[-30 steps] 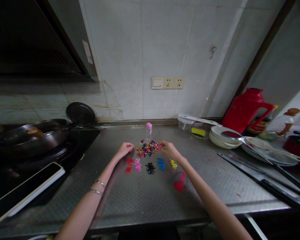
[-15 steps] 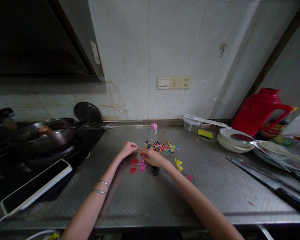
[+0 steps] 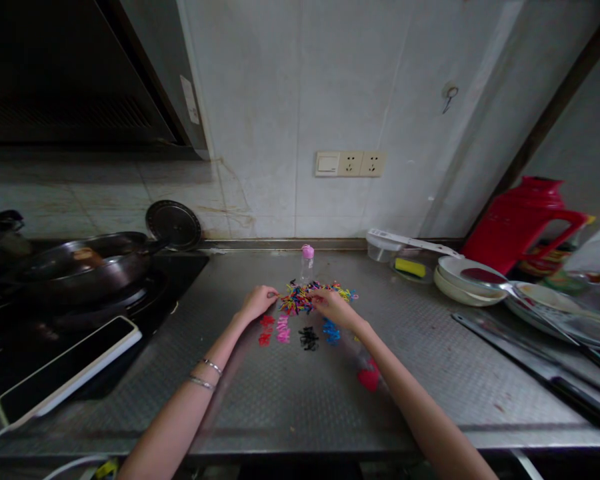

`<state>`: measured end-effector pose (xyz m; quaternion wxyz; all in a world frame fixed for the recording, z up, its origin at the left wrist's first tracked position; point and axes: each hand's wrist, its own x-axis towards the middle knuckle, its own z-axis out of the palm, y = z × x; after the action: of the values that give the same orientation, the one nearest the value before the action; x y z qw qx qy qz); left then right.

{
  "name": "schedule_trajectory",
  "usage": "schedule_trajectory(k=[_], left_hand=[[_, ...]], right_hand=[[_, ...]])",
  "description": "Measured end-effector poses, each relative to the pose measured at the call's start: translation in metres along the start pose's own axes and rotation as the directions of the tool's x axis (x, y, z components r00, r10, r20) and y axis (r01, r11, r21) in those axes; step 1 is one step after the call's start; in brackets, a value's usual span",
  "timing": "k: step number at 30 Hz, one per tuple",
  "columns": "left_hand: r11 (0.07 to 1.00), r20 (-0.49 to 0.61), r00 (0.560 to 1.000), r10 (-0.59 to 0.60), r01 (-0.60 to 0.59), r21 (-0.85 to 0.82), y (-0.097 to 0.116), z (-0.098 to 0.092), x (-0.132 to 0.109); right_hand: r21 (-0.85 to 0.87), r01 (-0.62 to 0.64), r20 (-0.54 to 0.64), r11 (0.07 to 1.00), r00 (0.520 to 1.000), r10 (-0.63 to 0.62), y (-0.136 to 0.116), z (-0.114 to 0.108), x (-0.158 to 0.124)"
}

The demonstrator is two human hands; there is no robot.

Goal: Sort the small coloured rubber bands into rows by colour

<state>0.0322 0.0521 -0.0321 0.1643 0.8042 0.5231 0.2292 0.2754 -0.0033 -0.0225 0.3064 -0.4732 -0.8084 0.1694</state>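
Note:
A mixed pile of small coloured elastic hair ties (image 3: 300, 300) lies mid-counter. At its left end my left hand (image 3: 261, 303) is closed in a pinch, with an orange-yellow hair tie at the fingertips. My right hand (image 3: 334, 308) reaches over the pile's right part, fingers bent together among the hair ties; what they grip is too small to make out. Nearer to me lie sorted heaps: red hair ties (image 3: 265, 331), pink ones (image 3: 283, 329), black ones (image 3: 309, 338) and blue ones (image 3: 331, 331). The yellow heap is mostly hidden behind my right forearm.
A clear bottle with a pink cap (image 3: 307, 264) stands behind the pile. A red flat piece (image 3: 369, 376) lies beside my right forearm. Left are a phone (image 3: 70, 370) and a pan (image 3: 87, 267); right, a yellow sponge (image 3: 410, 268), bowls (image 3: 467, 293), a knife (image 3: 520, 357) and a red thermos (image 3: 517, 223).
My right hand has moved right, from the pile's left end above the pink heap to its right part. The blue heap now shows; the yellow one is mostly covered. My left hand barely moved.

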Motion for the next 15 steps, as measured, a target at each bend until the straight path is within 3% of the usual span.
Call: schedule_trajectory(k=[10, 15], left_hand=[[0.997, -0.043, 0.998, -0.043, 0.04, -0.07, 0.002, -0.003, 0.001], [0.98, -0.064, 0.997, 0.042, -0.053, -0.192, 0.017, -0.006, 0.002]], right_hand=[[0.013, -0.049, -0.084, 0.999, 0.995, 0.05, 0.013, -0.005, -0.007], [0.025, -0.071, -0.15, 0.997, 0.986, 0.074, 0.022, -0.022, -0.01]])
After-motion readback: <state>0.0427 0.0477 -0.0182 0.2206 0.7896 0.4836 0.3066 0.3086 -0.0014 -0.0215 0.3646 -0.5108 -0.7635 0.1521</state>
